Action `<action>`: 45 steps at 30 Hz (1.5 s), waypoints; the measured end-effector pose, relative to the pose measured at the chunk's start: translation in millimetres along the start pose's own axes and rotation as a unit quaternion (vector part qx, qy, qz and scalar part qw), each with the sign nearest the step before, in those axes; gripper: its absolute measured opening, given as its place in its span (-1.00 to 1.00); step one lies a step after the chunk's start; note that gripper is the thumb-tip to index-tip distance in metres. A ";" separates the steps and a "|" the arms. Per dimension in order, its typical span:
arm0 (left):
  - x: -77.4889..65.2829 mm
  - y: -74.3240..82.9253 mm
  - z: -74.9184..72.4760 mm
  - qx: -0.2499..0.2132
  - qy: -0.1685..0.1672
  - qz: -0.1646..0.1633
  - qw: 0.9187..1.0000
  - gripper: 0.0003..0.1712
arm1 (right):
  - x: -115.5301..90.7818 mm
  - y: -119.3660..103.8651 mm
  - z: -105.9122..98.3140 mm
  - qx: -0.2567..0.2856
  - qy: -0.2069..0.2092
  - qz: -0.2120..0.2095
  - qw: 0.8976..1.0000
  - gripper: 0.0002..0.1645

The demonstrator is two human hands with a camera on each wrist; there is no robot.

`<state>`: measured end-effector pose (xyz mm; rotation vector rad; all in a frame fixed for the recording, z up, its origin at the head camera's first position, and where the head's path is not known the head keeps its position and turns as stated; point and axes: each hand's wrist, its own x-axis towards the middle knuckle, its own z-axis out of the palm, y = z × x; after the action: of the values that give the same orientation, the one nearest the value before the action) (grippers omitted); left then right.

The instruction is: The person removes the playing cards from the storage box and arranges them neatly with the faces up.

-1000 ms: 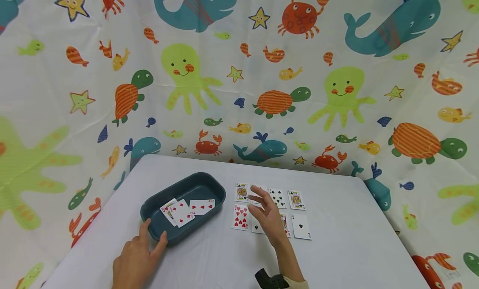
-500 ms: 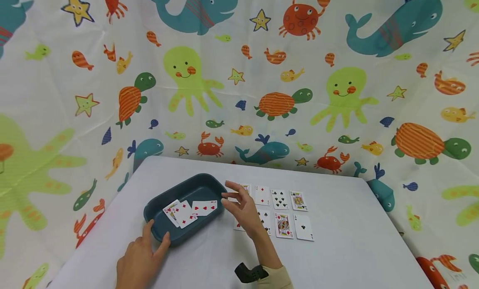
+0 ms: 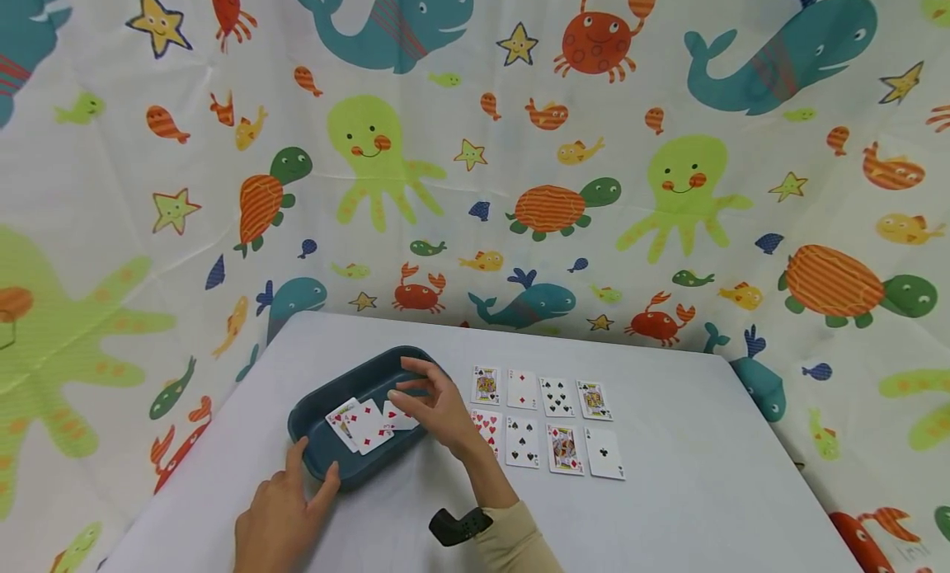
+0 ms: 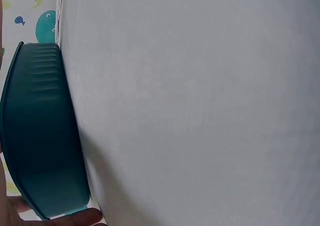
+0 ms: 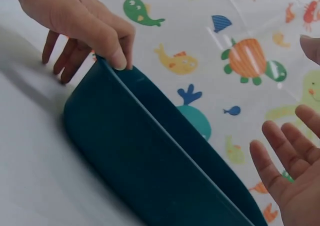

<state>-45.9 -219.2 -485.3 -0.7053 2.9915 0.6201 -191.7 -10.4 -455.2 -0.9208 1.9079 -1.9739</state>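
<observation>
A dark teal plastic tub (image 3: 371,467) stands on the left of the table with several playing cards (image 3: 366,427) lying face up inside, red pips showing. My left hand (image 3: 278,511) grips the tub's near-left end; in the right wrist view its thumb lies over the rim and its fingers are outside the wall. Above the tub's right side hovers my right hand (image 3: 443,410), fingers spread loosely and nothing visible in them; it hides part of a heart card. In the right wrist view this right hand (image 5: 297,173) appears palm up, apart from the tub.
Right of the tub, face-up cards lie in two rows, among them a king of diamonds (image 3: 566,449), a spade card (image 3: 557,397) and a club card (image 3: 604,453). A white cloth covers the table (image 3: 683,474). Behind it hangs a sea-animal curtain (image 3: 460,169).
My right hand has moved left, from over the card rows to over the tub, uncovering those cards. The left hand stays at the tub; the head view has shifted slightly.
</observation>
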 end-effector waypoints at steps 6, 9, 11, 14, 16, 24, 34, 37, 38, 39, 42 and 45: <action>-1.7 -1.2 0.9 -0.011 0.011 0.005 1.000 0.06 | 10.6 5.9 15.9 -0.055 -0.001 0.003 0.998 -0.27; -2.5 -0.7 0.5 -0.016 0.011 0.007 1.000 0.05 | 13.5 8.5 23.0 -0.083 -0.001 0.016 0.996 -0.27; -2.3 -0.5 0.3 -0.017 0.010 0.007 1.000 0.02 | 15.4 10.1 27.4 -0.098 -0.007 0.024 0.995 -0.28; -1.9 -1.0 0.8 -0.018 0.014 0.007 1.000 0.00 | 18.8 12.9 32.9 -0.124 -0.023 0.034 0.991 -0.25; -1.9 -1.0 1.3 -0.018 0.014 0.005 1.000 0.01 | 21.1 15.1 35.1 -0.138 -0.037 0.035 0.989 -0.22; -3.6 1.4 4.0 -0.024 0.028 0.016 0.999 -0.02 | 31.2 16.3 36.7 -0.193 -0.084 0.048 0.976 -0.12; -4.6 0.6 1.9 -0.020 0.032 0.012 0.999 -0.01 | 49.4 22.5 40.8 -0.337 -0.173 0.070 0.923 0.04; -4.7 -0.3 2.1 -0.019 0.036 0.012 0.999 -0.01 | 55.9 25.3 44.2 -0.386 -0.202 0.067 0.898 0.06; -5.0 -0.5 2.2 -0.019 0.038 0.012 0.999 -0.02 | 57.6 26.1 45.2 -0.402 -0.211 0.065 0.889 0.07; -5.0 -0.7 2.3 -0.019 0.039 0.013 0.999 -0.01 | 59.0 26.7 46.2 -0.414 -0.218 0.064 0.882 0.06; -5.3 -0.5 1.7 -0.017 0.035 0.009 0.999 0.01 | 61.8 28.5 48.5 -0.436 -0.232 0.069 0.867 0.04; -5.1 0.1 0.3 -0.012 0.030 0.003 0.999 0.01 | 64.4 30.0 50.3 -0.449 -0.237 0.075 0.858 0.03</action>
<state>-41.4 -216.9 -485.0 -0.7307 3.0468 0.6482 -219.2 -91.8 -469.6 -1.2441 2.4430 -0.5773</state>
